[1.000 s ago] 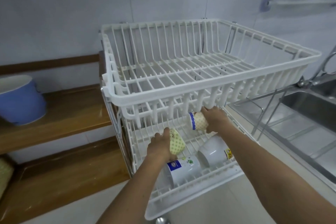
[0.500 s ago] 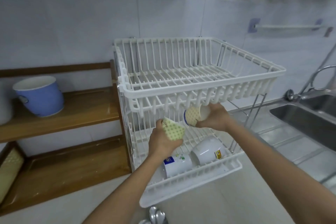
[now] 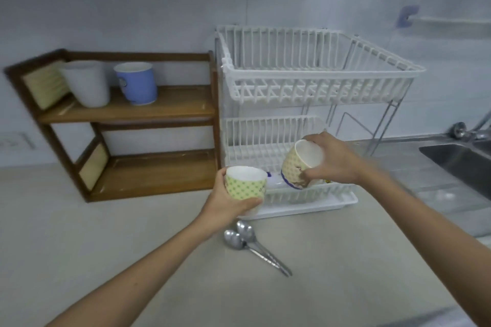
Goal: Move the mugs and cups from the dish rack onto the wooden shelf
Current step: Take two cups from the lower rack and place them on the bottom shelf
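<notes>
My left hand holds a green-patterned cup upright in front of the white two-tier dish rack. In my right hand is a yellow cup with a blue base, tilted with its mouth toward me, just above the rack's lower tier. More white mugs lie in that lower tier, mostly hidden behind the held cups. The wooden shelf stands left of the rack; its top board carries a white cup and a blue mug.
Two metal spoons lie on the beige counter in front of the rack. A steel sink with a tap sits at the right. The shelf's lower board shows bare wood. The rack's top tier holds nothing.
Both hands pulled the two cups out of the rack's lower tier toward me. The view drew back and swung left, bringing the whole shelf and the spoons into sight.
</notes>
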The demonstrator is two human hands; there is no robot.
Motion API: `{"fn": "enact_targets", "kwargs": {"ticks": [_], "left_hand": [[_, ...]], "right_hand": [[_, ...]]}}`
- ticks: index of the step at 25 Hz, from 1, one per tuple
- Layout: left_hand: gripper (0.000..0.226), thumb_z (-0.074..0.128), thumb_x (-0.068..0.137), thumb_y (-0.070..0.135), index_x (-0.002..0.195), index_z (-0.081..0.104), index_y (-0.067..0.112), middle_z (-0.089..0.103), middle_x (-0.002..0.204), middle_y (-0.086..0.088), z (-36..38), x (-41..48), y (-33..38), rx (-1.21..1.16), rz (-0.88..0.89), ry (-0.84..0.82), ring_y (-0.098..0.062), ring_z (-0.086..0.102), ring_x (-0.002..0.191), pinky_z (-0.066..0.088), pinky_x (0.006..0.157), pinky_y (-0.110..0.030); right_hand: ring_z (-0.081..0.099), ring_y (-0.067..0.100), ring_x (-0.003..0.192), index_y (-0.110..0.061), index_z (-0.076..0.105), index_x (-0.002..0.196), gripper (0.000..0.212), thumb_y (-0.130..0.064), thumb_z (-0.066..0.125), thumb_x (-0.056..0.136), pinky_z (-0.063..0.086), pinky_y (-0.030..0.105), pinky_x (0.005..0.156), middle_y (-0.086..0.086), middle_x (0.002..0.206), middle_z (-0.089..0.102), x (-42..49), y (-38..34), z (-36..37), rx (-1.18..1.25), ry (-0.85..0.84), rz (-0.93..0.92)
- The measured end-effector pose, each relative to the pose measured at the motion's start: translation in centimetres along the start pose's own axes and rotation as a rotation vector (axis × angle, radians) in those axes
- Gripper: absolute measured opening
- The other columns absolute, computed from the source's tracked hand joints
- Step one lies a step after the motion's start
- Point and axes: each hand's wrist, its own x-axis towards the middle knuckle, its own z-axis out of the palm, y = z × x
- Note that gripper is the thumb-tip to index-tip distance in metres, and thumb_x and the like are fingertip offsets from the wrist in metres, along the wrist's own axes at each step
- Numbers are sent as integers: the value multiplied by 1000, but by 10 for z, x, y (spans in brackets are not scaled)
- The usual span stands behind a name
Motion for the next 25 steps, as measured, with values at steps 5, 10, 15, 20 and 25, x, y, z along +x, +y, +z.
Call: {"fn": "enact_targets", "kwargs": {"ticks": [5, 10, 15, 20, 25], "left_hand": [[70, 86, 62, 24, 116, 43, 35, 60, 114, 6, -81, -39, -24, 33, -61, 206, -16, 60, 108, 54, 86, -32], [89, 90, 52, 30, 123, 37, 31, 55, 116, 4, -171, -47, -41, 243, -190, 429, -19, 56, 107, 52, 92, -42], [94, 90, 51, 34, 127, 34, 25, 55, 119, -4, -239, -11, -63, 342, -284, 610, -28, 55, 109, 51, 93, -44], [96, 91, 52, 32, 129, 34, 21, 53, 119, -2, -274, 55, -94, 339, -254, 668, -28, 53, 114, 50, 94, -40], [99, 90, 54, 31, 132, 30, 19, 52, 127, -7, -293, 108, -119, 312, -270, 676, -30, 50, 119, 49, 96, -42]], "right_hand": [[47, 13, 101, -29, 48, 128, 91, -48, 81, 46, 36, 26, 83, -7, 112, 46, -2, -69, 57, 39, -160, -179], [50, 14, 99, -30, 49, 126, 92, -55, 76, 42, 40, 26, 81, -7, 109, 46, 29, -145, 130, 68, -239, -308], [50, 21, 107, -25, 47, 129, 92, -51, 80, 47, 47, 32, 86, -3, 112, 46, 94, -214, 193, 5, -259, -319], [51, 24, 112, -21, 45, 133, 92, -44, 85, 53, 53, 36, 85, 5, 127, 52, 180, -252, 242, -170, -291, -269], [52, 27, 113, -19, 43, 135, 94, -44, 84, 54, 54, 37, 87, 8, 126, 53, 231, -263, 279, -295, -373, -208]]}}
